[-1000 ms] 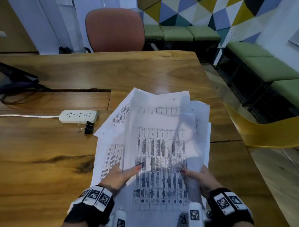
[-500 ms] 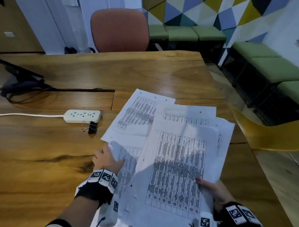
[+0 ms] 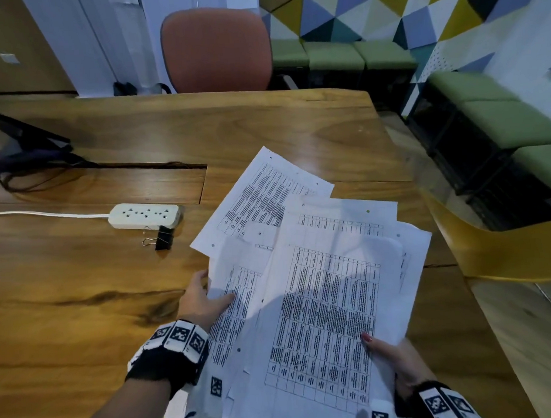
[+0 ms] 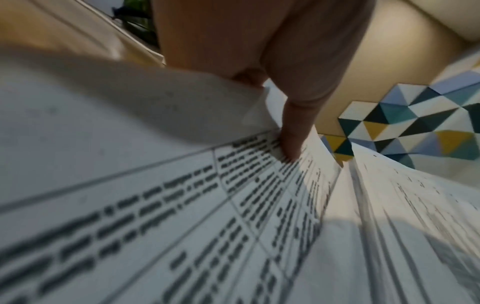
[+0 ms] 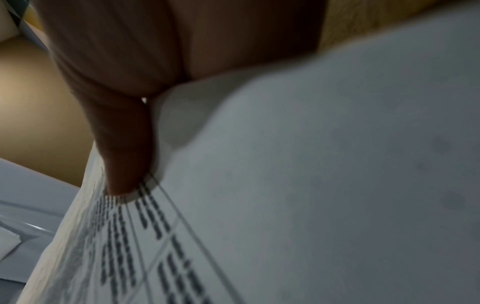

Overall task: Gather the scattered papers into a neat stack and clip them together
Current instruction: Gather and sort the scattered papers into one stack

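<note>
Since a second ago the papers [image 3: 318, 289] have fanned out rightward, and the left hand [image 3: 202, 299] has shifted to their left edge, thumb on top pinching a sheet. Right hand [image 3: 391, 358] grips the papers' near right corner, thumb pressed on the top sheet. Papers lie loosely overlapped on the desk [image 3: 81, 280], partly lifted. Binder clip [image 3: 163, 237] sits left of the papers, touching the power strip [image 3: 145, 215]. Orange chair [image 3: 216, 50] stands beyond the papers, yellow chair [image 3: 497, 249] right of them.
</note>
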### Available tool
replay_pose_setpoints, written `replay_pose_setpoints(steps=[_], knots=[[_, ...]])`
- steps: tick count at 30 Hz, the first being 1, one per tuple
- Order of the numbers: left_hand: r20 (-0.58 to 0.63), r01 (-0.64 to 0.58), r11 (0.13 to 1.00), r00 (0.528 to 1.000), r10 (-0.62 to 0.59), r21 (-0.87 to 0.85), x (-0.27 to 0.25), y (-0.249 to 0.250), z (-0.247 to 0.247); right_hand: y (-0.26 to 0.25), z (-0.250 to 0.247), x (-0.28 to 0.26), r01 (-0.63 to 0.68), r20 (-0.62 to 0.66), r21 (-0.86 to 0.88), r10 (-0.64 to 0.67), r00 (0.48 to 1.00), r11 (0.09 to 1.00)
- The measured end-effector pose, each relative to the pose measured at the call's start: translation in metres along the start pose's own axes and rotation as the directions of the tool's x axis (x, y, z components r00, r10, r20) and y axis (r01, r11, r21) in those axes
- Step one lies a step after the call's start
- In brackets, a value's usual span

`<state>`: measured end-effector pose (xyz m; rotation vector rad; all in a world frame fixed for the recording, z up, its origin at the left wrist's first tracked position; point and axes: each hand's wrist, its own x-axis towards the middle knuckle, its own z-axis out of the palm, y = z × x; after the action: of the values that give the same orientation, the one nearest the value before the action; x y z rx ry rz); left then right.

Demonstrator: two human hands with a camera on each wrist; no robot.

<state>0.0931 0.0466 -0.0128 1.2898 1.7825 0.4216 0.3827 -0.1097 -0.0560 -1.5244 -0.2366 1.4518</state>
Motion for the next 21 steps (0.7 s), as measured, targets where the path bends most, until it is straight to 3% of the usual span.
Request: replay_pose_setpoints(steps=[3,6,8,11,15,21], knots=[[-0.121,-0.107,0.987,0.985,0.122,0.123,0.004,-0.001,-0.002,0.0,0.0,0.0,0.018,0.005,0.033,-0.019,1.0,0.999],[-0.054,-0.18,0.934,0.977,0.206,0.309,0.007,0.008,0.005,-0.001,0.003,-0.003,0.018,-0.008,0.056,-0.018,1.0,0.998],[0.013,-0.146,0.907,0.988,0.153,0.396,0.013,0.012,0.01,-0.001,0.004,-0.004,0.048,-0.019,0.04,-0.048,0.999,0.998],[0.007,-0.054,0.93,0.998,0.055,0.364,0.023,0.02,0.013,0.001,0.003,-0.001,0.042,-0.013,0.067,-0.041,0.999,0.997],[0.098,-0.084,0.937,0.994,0.053,0.339,0.028,0.034,0.021,0.001,0.002,-0.001,0.033,-0.014,0.058,-0.032,0.999,0.998],[-0.007,0.01,0.932,1.0,-0.008,0.362,0.03,0.047,0.033,0.002,0.001,0.004,0.014,-0.051,0.078,-0.01,0.999,0.997]])
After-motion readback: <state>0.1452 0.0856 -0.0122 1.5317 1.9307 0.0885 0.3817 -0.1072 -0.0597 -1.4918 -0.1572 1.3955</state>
